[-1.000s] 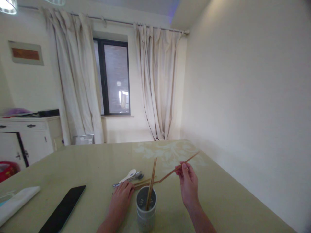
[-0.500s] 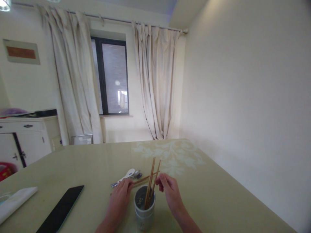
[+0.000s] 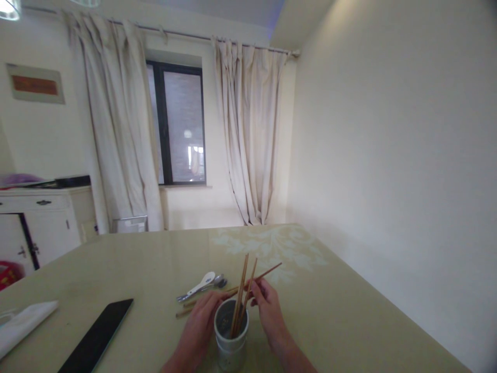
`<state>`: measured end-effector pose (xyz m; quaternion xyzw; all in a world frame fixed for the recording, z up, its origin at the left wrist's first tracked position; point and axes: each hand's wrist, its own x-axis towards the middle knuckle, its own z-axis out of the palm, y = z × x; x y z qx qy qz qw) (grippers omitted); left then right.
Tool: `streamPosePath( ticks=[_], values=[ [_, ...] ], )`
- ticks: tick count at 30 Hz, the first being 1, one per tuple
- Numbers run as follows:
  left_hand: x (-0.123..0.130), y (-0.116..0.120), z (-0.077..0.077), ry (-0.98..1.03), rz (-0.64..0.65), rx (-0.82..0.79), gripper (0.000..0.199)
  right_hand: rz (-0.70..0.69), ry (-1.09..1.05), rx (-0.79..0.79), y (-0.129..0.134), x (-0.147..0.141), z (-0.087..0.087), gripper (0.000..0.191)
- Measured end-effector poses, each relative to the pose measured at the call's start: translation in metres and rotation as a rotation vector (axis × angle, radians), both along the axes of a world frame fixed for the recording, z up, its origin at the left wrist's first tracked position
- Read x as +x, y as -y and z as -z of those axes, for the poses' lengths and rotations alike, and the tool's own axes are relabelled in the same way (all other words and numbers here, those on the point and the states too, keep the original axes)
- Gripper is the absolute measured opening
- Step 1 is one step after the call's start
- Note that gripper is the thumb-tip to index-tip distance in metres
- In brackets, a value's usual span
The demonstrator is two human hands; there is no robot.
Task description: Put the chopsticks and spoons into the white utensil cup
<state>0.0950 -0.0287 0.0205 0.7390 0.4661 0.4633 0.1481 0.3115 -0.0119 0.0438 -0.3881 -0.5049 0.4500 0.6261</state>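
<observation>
In front of me stands a grey-green cylindrical holder (image 3: pixel 230 348) with several brown chopsticks (image 3: pixel 237 305) leaning upright in it. My left hand (image 3: pixel 202 317) is at the holder's left side, fingers curled over chopsticks (image 3: pixel 182 313) whose thick ends stick out to its left. To the holder's right, my right hand (image 3: pixel 267 306) is closed, its thumb and forefinger pinching a chopstick (image 3: pixel 272 269) that slants up to the right behind the upright ones. Its other end is hidden near my left hand. Beyond my left hand lie a white spoon (image 3: pixel 205 280) and metal spoons (image 3: pixel 219 283).
A black flat device (image 3: pixel 99 336) and a white packet (image 3: pixel 29 321) lie on the left of the light green table (image 3: pixel 155 269). A wall (image 3: pixel 388 181) runs along the right side. A white cabinet (image 3: pixel 50 217) stands at the far left, with curtains (image 3: pixel 252 134) and a window behind.
My left hand has moved slightly right, uncovering the chopsticks' thick ends. A chopstick now reaches further right, and my right fingers have closed on it.
</observation>
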Motion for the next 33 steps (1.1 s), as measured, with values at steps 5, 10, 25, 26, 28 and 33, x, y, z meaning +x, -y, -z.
streamPosePath(
  ticks=[5,10,25,26,28,33],
  values=[
    [-0.028,-0.016,0.017,-0.190,-0.261,0.058,0.030,0.324,-0.076,0.122,-0.002,0.036,-0.030,0.063],
    [-0.034,-0.014,0.019,-0.331,-0.293,-0.031,0.021,0.429,-0.158,0.267,0.008,0.056,-0.050,0.051],
    [-0.028,-0.013,0.019,-0.413,-0.325,-0.042,0.020,0.022,0.343,0.341,0.040,0.006,-0.027,0.043],
    [-0.028,-0.012,0.018,-0.410,-0.324,-0.038,0.019,0.015,0.362,0.337,0.040,0.006,-0.026,0.043],
    [-0.028,-0.011,0.017,-0.393,-0.308,-0.021,0.019,0.012,0.373,0.324,0.039,0.005,-0.026,0.044],
    [-0.026,-0.012,0.019,-0.328,-0.258,0.085,0.023,0.060,0.340,0.311,0.038,0.007,-0.024,0.055]
  ],
)
